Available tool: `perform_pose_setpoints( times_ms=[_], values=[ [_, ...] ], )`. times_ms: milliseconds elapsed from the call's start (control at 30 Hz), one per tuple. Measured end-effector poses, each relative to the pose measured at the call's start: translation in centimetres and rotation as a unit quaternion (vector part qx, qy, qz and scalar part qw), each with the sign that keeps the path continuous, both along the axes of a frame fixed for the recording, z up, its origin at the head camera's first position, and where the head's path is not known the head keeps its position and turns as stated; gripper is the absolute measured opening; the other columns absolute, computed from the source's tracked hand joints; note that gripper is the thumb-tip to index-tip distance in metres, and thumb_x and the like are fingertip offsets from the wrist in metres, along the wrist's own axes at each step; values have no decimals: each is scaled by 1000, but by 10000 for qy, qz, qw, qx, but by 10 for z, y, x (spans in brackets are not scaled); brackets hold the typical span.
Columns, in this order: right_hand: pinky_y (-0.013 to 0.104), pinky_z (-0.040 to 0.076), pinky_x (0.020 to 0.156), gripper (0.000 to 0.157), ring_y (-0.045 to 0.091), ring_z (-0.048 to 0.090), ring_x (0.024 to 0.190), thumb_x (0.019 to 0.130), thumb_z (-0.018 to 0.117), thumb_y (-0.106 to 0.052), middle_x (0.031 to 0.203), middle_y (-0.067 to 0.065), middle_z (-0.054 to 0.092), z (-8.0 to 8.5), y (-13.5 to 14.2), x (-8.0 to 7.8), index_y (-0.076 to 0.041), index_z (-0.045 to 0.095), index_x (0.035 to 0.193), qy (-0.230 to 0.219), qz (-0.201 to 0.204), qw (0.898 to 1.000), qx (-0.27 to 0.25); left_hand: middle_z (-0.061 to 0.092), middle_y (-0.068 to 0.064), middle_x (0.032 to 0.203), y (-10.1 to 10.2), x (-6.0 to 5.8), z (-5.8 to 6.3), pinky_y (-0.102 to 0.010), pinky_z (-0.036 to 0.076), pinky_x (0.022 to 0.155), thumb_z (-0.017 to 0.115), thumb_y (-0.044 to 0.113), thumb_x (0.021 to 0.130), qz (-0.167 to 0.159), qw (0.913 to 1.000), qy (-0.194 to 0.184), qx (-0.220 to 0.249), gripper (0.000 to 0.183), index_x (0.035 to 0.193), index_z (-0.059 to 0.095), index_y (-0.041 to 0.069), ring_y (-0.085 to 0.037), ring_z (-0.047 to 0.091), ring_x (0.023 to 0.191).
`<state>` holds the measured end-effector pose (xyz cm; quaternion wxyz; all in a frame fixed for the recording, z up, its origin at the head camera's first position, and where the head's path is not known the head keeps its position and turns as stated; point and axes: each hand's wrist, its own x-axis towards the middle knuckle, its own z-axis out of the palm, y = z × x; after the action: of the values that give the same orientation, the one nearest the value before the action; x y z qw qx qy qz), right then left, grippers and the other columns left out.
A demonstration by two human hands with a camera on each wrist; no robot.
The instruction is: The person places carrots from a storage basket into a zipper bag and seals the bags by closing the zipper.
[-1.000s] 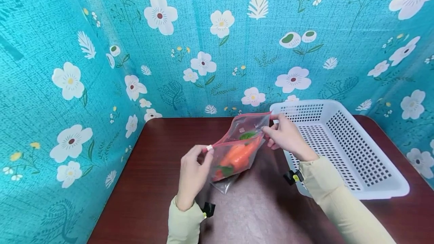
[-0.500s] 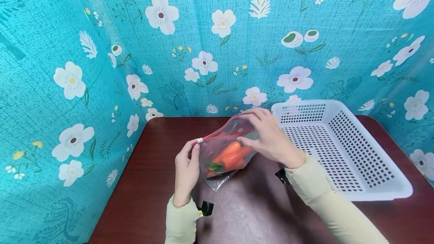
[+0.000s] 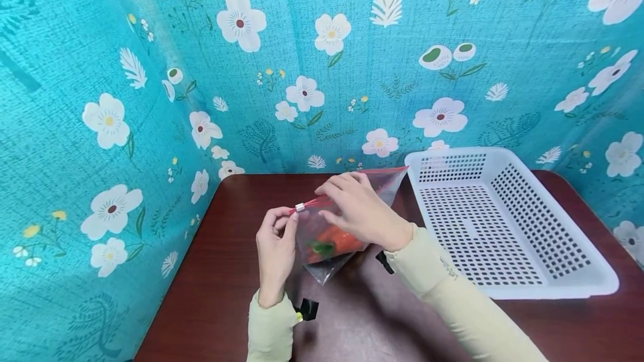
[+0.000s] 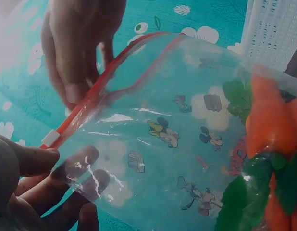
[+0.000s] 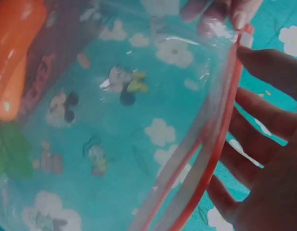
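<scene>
A clear zip bag (image 3: pixel 322 274) with a red zip edge and printed cartoon figures is held tilted over the table. Inside lie orange carrots (image 3: pixel 336 239) with green leaves, also visible in the left wrist view. My left hand (image 3: pixel 275 250) pinches the bag's top left corner, right beside the white slider (image 4: pixel 51 139). My right hand (image 3: pixel 364 214) reaches across the bag's front, and its fingers lie loosely extended along the red zip edge (image 5: pixel 216 144). In the right wrist view its uppermost finger is close to the slider. The bag's mouth gapes on the right.
A white perforated basket (image 3: pixel 596 278) stands on the right of the dark red-brown table (image 3: pixel 221 272). Teal flowered cloth (image 3: pixel 302 43) hangs behind the table and along its left side.
My right hand has let go of the bag's right corner and moved left along the zip edge towards the slider. My left hand, still pinching its corner, has shifted slightly left and up.
</scene>
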<state>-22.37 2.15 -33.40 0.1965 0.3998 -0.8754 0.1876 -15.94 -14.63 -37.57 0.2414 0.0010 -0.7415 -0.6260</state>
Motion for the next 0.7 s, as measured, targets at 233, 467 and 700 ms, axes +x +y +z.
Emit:
perform_pose_setpoints(
  times_ms=[233,467,700],
  values=[
    [28,39,69,7,7,54,72,80,66,-24,78,-11,57,-1,-1,-3,-22,62,85,-141,-255,9996,36,67,-19,90,-2,-1,0,-17,42,67,55,5,87,3,9997,196,166,17,101,52,-5,-30,61,85],
    [20,41,54,7,2,49,64,80,64,-17,75,-14,54,13,-2,12,-24,63,81,-875,-415,9953,-96,66,-16,90,-1,1,1,-18,44,68,56,9,87,304,9992,243,47,18,101,56,-2,-20,59,81],
    [22,42,52,7,5,50,62,77,65,-13,71,-11,55,21,-7,20,-20,65,79,-762,-657,9949,-110,60,-16,85,0,0,1,-22,44,65,58,10,86,470,9977,494,3,17,98,58,-2,-30,54,74]
  ],
)
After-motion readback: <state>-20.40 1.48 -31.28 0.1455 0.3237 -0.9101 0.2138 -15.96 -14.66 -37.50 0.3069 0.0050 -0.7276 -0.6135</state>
